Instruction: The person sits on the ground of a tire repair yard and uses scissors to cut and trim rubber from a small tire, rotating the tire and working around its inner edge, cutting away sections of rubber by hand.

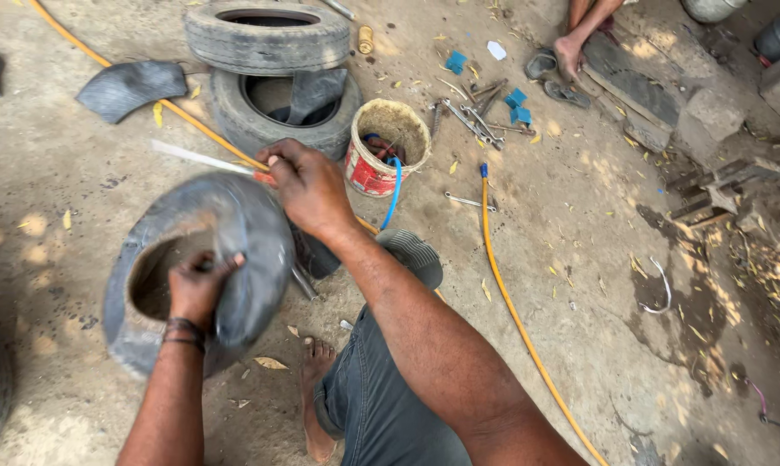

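Note:
My left hand grips the inner edge of an inflated grey-black inner tube, holding it tilted above the dirt floor. My right hand rests over the tube's upper rim and pinches a thin pale stick-like tool with a red end. The tool points left, just above the tube. My bare foot and grey trouser leg show below my right arm.
Two stacked tyres lie beyond, with a red-and-white bucket beside them. An orange hose crosses the floor. Wrenches and blue pieces lie scattered. Another person's foot and sandals sit at the top right. A rubber scrap lies left.

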